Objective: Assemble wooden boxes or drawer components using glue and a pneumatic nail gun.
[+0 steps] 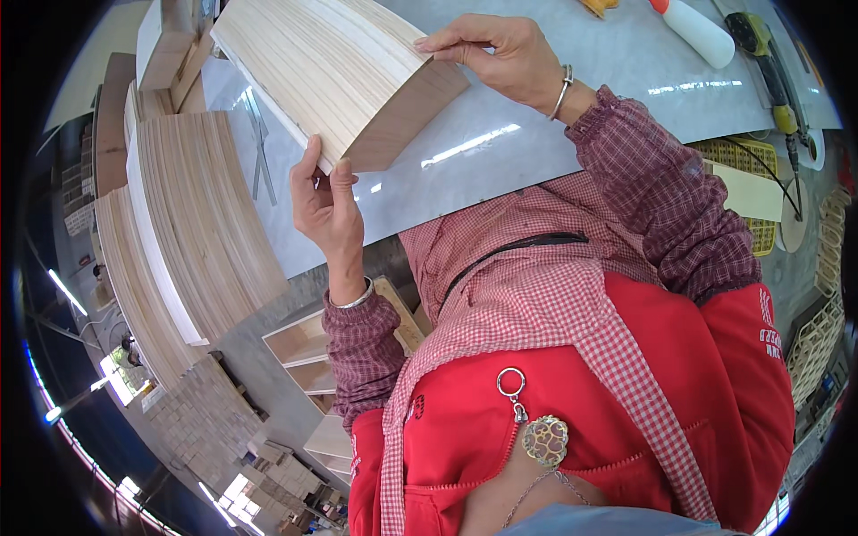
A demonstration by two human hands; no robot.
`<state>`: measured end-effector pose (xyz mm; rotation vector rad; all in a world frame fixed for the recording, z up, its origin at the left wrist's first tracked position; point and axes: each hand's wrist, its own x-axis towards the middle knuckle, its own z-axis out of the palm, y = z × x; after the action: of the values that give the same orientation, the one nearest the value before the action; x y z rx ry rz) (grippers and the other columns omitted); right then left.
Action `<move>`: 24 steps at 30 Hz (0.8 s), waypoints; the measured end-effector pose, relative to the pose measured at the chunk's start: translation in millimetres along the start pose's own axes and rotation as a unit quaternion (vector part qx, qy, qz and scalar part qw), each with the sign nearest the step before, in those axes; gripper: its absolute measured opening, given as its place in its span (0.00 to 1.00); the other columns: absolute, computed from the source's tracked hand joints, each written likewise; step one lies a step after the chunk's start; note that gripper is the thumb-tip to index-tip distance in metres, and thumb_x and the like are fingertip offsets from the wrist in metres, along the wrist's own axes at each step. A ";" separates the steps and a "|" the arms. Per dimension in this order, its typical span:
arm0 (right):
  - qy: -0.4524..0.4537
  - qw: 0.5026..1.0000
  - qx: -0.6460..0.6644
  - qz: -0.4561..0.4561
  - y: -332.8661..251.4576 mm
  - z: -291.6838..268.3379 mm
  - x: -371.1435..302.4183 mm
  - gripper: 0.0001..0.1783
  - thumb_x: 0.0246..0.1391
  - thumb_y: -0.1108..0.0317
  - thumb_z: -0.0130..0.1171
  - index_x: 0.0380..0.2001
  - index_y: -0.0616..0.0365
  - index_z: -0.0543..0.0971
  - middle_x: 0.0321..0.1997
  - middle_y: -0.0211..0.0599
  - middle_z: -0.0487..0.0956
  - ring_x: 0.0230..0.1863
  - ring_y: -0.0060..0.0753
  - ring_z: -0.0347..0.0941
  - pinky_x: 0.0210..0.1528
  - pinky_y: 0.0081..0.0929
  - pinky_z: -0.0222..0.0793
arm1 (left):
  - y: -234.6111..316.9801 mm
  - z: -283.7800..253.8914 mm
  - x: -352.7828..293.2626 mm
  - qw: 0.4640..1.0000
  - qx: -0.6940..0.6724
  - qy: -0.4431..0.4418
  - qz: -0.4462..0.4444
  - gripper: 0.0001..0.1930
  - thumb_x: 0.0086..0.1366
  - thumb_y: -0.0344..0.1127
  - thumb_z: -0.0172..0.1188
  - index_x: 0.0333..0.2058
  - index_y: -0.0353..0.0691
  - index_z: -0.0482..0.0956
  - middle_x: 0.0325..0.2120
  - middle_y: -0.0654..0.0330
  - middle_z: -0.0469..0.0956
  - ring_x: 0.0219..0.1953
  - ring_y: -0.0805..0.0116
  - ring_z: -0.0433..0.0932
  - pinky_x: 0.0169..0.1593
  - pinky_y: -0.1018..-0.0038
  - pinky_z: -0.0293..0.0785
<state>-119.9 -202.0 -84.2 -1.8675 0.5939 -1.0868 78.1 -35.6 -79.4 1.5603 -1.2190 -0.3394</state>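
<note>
A pale wooden box with striped grain is tilted over the grey glossy worktop. My left hand grips its near left corner, thumb on the end side and fingers round the edge. At its right corner, my right hand pinches the top edge between thumb and fingers. The box's near end face shows plain wood; its underside is hidden. Both hands are bare, with a bracelet at each wrist.
Stacked wooden boards stand to the left beside the worktop. A thin metal strip lies near them. At the far right are a white bottle with a red top and a green-and-black power tool. Below them sits a yellow crate.
</note>
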 end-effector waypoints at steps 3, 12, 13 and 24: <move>0.005 1.000 -0.003 -0.003 0.3 0.4 0.2 0.13 0.52 0.81 0.54 0.36 0.55 0.83 0.39 0.27 0.83 0.36 0.20 0.79 0.43 0.10 0.74 | 9.8 -1.4 4.7 0.993 0.101 0.002 0.053 0.18 0.58 0.26 0.61 0.48 0.38 0.75 0.37 0.59 0.73 0.32 0.71 0.69 0.36 0.77 0.72; 0.015 0.999 0.029 -0.012 1.5 1.3 -1.9 0.12 0.51 0.81 0.55 0.36 0.55 0.83 0.38 0.26 0.83 0.35 0.19 0.78 0.42 0.09 0.73 | 37.7 58.2 43.7 0.913 0.275 -0.012 0.300 0.16 0.50 0.26 0.64 0.41 0.43 0.80 0.36 0.61 0.75 0.33 0.66 0.71 0.40 0.74 0.68; 0.020 0.999 0.020 -0.017 4.5 2.0 -3.2 0.12 0.51 0.81 0.55 0.36 0.55 0.83 0.38 0.26 0.83 0.35 0.19 0.78 0.42 0.10 0.73 | 34.1 63.2 46.1 0.910 0.279 -0.012 0.307 0.16 0.50 0.26 0.64 0.40 0.42 0.80 0.35 0.62 0.75 0.33 0.66 0.71 0.40 0.74 0.68; 0.049 0.998 0.017 0.035 10.2 0.5 -16.2 0.14 0.51 0.78 0.57 0.41 0.53 0.81 0.40 0.28 0.82 0.36 0.20 0.78 0.41 0.12 0.73 | 27.4 78.0 48.4 0.897 0.296 -0.007 0.328 0.14 0.50 0.25 0.64 0.38 0.42 0.80 0.33 0.63 0.76 0.31 0.67 0.70 0.39 0.73 0.67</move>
<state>-127.4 -195.0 -100.4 -1.7595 0.6881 -1.1411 27.5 -116.2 -68.4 1.5108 -1.8832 0.5107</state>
